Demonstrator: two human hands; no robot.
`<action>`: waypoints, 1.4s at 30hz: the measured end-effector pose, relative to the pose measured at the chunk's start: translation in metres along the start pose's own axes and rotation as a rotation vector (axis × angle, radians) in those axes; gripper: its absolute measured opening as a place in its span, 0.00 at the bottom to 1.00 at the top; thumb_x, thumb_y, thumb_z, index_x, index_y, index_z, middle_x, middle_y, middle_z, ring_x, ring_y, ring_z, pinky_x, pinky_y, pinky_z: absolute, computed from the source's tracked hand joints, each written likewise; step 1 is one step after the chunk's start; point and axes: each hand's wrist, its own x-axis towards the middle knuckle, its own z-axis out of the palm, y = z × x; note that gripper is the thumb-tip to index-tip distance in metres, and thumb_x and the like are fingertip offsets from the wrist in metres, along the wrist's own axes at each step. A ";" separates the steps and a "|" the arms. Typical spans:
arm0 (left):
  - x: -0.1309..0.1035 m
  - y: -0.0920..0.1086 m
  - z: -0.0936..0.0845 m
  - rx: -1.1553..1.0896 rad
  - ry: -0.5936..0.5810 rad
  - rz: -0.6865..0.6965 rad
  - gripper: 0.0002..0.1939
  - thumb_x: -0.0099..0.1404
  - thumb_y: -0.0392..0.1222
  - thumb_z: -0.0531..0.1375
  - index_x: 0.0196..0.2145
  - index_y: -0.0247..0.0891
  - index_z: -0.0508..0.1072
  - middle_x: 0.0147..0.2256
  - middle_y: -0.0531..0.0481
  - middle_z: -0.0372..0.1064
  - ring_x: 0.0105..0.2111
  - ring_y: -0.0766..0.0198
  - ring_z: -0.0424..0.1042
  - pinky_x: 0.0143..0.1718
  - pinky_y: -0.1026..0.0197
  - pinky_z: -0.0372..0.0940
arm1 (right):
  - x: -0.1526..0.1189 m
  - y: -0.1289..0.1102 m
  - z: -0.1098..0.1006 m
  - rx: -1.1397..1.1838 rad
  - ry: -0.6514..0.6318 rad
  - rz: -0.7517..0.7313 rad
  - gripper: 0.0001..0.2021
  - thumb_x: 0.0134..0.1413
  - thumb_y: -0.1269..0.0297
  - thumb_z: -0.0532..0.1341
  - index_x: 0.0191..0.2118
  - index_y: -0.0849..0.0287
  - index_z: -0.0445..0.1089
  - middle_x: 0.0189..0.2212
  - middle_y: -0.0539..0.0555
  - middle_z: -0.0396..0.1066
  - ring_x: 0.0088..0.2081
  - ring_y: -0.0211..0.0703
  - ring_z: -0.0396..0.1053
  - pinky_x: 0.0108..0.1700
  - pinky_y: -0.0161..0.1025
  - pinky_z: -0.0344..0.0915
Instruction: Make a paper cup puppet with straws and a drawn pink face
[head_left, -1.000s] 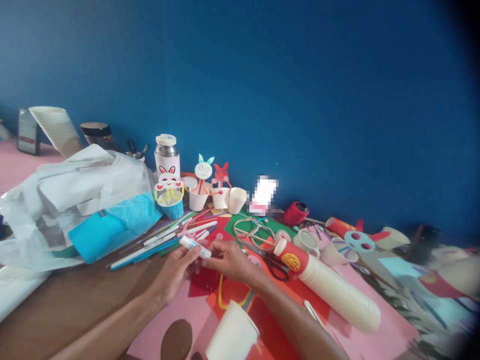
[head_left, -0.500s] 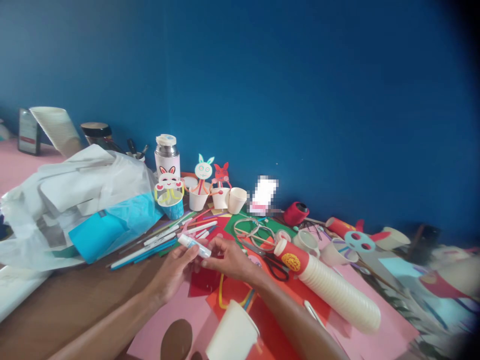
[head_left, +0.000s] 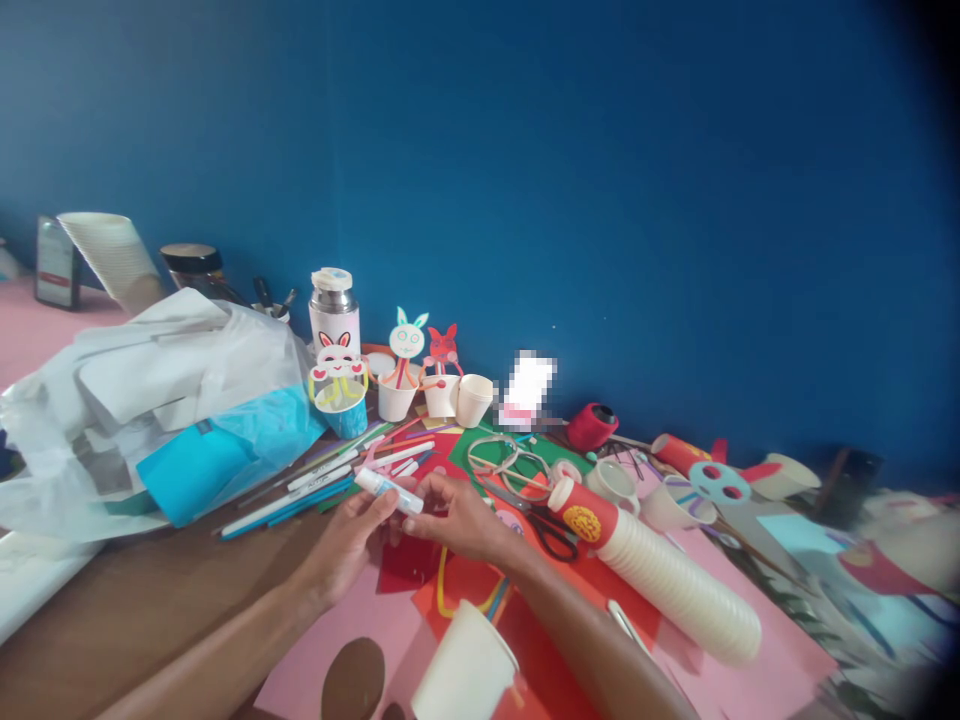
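Note:
In the middle of the head view my left hand (head_left: 358, 535) grips a small white glue stick (head_left: 390, 492) with blue print, thumb along its side. The fingers of my right hand (head_left: 459, 515) are curled and pinch at the tube's right end; some of the fingertips are hidden. Under the hands lie red paper (head_left: 409, 568) and pink paper (head_left: 300, 665) with round holes cut in it. A white paper cup (head_left: 465, 665) lies tilted close to me, with yellow and blue strips by its far end.
Markers (head_left: 322, 477) lie left of the hands, by a plastic bag (head_left: 247, 350). Rabbit-decorated cups (head_left: 396, 403) and a flask (head_left: 334, 310) stand along the blue wall. To the right are scissors (head_left: 553, 535), a long stack of cups (head_left: 675, 585) and red thread (head_left: 591, 427).
Almost nothing differs. Both hands keep the same hold on the glue stick, and the things around them stay in place.

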 end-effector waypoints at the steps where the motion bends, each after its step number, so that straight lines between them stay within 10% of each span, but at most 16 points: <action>1: 0.000 0.000 0.000 0.005 0.004 -0.003 0.22 0.51 0.52 0.69 0.39 0.34 0.76 0.22 0.53 0.68 0.23 0.68 0.64 0.26 0.65 0.59 | 0.000 0.000 0.000 -0.008 -0.004 0.003 0.15 0.49 0.53 0.66 0.29 0.58 0.65 0.22 0.45 0.63 0.24 0.34 0.58 0.26 0.32 0.53; 7: -0.002 0.004 0.006 -0.031 -0.031 0.012 0.23 0.51 0.51 0.69 0.41 0.34 0.75 0.25 0.51 0.69 0.25 0.64 0.65 0.27 0.64 0.60 | 0.001 -0.004 -0.002 0.060 -0.162 -0.001 0.20 0.60 0.48 0.53 0.26 0.59 0.65 0.24 0.50 0.66 0.27 0.37 0.64 0.32 0.35 0.59; 22: 0.000 0.001 0.004 -0.017 -0.080 0.023 0.22 0.56 0.52 0.67 0.43 0.35 0.74 0.24 0.52 0.67 0.26 0.63 0.66 0.27 0.64 0.59 | 0.003 -0.010 -0.003 0.170 -0.190 0.079 0.23 0.53 0.41 0.56 0.27 0.59 0.67 0.24 0.50 0.68 0.28 0.38 0.67 0.34 0.36 0.63; 33: -0.004 0.007 0.012 0.103 -0.012 0.005 0.25 0.50 0.53 0.69 0.42 0.35 0.74 0.29 0.51 0.69 0.24 0.68 0.62 0.26 0.65 0.59 | 0.007 0.000 0.000 0.342 -0.038 0.097 0.17 0.44 0.52 0.68 0.33 0.58 0.67 0.27 0.47 0.71 0.29 0.36 0.68 0.36 0.36 0.64; 42: -0.013 -0.002 0.019 0.483 -0.165 -0.104 0.17 0.57 0.53 0.63 0.35 0.35 0.75 0.25 0.50 0.69 0.21 0.68 0.63 0.24 0.66 0.58 | 0.021 0.017 -0.031 0.532 0.396 0.013 0.13 0.47 0.55 0.65 0.31 0.59 0.67 0.25 0.48 0.72 0.25 0.34 0.66 0.29 0.32 0.60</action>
